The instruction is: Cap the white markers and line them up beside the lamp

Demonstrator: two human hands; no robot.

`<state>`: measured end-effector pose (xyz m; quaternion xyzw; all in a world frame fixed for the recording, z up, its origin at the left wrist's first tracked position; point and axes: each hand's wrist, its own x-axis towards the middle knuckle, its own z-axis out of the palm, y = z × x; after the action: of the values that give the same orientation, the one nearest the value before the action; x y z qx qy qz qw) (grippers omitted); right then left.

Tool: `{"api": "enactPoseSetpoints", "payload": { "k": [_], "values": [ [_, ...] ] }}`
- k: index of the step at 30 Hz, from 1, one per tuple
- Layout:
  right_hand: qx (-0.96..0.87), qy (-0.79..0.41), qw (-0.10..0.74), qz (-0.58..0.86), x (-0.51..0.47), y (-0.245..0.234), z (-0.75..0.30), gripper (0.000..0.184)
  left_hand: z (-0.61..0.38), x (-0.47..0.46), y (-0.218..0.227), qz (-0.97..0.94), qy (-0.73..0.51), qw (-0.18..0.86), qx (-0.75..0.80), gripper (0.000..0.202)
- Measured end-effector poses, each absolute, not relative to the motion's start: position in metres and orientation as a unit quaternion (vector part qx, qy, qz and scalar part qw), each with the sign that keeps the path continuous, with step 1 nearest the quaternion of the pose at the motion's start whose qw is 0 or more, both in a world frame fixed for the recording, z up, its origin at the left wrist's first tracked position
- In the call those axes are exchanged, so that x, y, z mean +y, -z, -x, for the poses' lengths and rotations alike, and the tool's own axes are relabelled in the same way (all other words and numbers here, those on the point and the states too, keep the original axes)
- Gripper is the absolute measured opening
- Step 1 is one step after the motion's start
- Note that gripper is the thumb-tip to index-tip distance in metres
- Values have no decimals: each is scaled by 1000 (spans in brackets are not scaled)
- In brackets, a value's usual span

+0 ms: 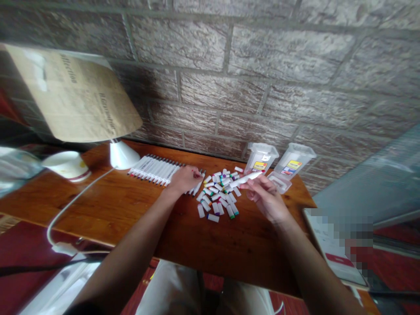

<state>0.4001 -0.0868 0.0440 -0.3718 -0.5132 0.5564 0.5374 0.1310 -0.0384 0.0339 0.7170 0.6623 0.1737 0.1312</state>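
Note:
My right hand (267, 199) is closed around a white marker (246, 178) that points up and left over a pile of loose marker caps (219, 194) on the wooden table (131, 210). My left hand (185, 178) rests with fingers curled on the right end of a row of white markers (154, 169) laid side by side along the back of the table. What the left fingers grip, if anything, is hidden.
Two clear plastic boxes (261, 157) (295, 161) with labels stand at the back right against the brick wall. A lamp with a paper shade (74, 96), its white base (123, 155) and cable sit at the left, beside a white bowl (67, 165). A printed sheet (334, 249) lies at right.

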Motion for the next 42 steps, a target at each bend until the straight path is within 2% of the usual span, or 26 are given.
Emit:
{"api": "enactPoseSetpoints", "payload": {
  "k": [6, 13, 16, 27, 35, 42],
  "values": [
    [-636, -483, 485, 356, -96, -38, -376, 24, -123, -33, -32, -712, -191, 153, 658, 26],
    [-843, -207, 397, 297, -69, -44, -326, 18, -119, -32, -29, -718, -175, 167, 653, 25],
    [-879, -150, 335, 304, -54, -47, -310, 22, -117, -29, -27, -721, -179, 183, 644, 25],
    [-898, -119, 213, 366, -47, -32, -296, 30, -114, -29, -28, -706, -190, 225, 644, 21],
    [-900, -108, 222, 358, -54, -22, -301, 34, -114, -29, -29, -708, -187, 216, 646, 22],
    [-909, -63, 228, 342, -60, -17, -299, 26, -113, -28, -27, -723, -181, 187, 641, 21]
  ]
}}
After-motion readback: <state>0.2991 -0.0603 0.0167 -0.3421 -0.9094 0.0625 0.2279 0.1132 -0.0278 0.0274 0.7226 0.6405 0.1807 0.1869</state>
